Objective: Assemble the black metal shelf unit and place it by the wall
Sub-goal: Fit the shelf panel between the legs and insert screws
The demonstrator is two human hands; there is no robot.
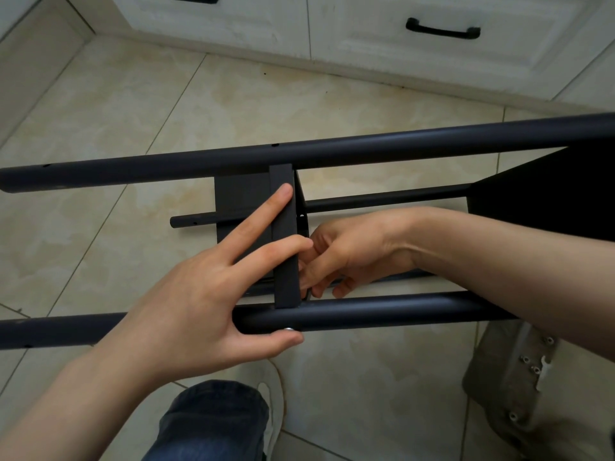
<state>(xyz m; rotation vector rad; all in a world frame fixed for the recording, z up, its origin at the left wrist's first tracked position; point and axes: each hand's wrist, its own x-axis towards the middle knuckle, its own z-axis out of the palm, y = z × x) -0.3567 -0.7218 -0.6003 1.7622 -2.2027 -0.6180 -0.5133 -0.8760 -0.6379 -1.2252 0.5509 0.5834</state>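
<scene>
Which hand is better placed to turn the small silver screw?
Probably left: the left hand grips the near black metal tube, thumb on the small silver screw; the right hand curls beside the flat black shelf panel.

Across the middle of the frame we find two tubes lying sideways, the upper tube (332,154) above the lower tube (382,312); between them a shelf panel (284,241) stands on edge, meeting both; our left hand (206,304) spans panel and lower tube, thumb beneath the tube; our right hand (349,251) sits just right of the panel; a second panel (549,194) fills the right edge; the cabinet (366,28) runs along the top.
</scene>
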